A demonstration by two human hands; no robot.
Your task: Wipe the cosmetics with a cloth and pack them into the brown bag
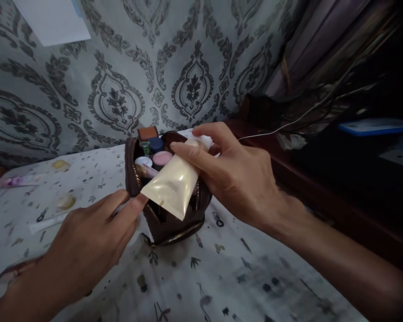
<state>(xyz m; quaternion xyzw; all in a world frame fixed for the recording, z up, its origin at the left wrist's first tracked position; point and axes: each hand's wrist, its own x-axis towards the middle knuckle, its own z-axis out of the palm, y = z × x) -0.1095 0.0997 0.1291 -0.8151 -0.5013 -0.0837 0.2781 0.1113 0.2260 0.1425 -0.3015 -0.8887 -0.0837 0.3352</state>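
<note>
My right hand (235, 170) grips a pale cream squeeze tube (174, 183) near its white cap end, fingers closed round it. The tube is tilted above the open mouth of a dark brown zippered pouch (177, 230), its flat crimped end toward me. My left hand (94, 232) pinches the near left rim of the pouch, its fingertips partly hidden. Inside the pouch stand a pink round lid (162, 158), a white lid (143, 162), a dark blue lid (156, 144) and a small green-glinting container (144, 148).
The pouch stands on a white patterned cloth (221, 273) against a damask-patterned wall (191, 85). At left lie a pink-purple tube (18, 180), two yellowish round items (61, 165) and a white stick-like item (49, 222). A white cable (278, 130) runs at right.
</note>
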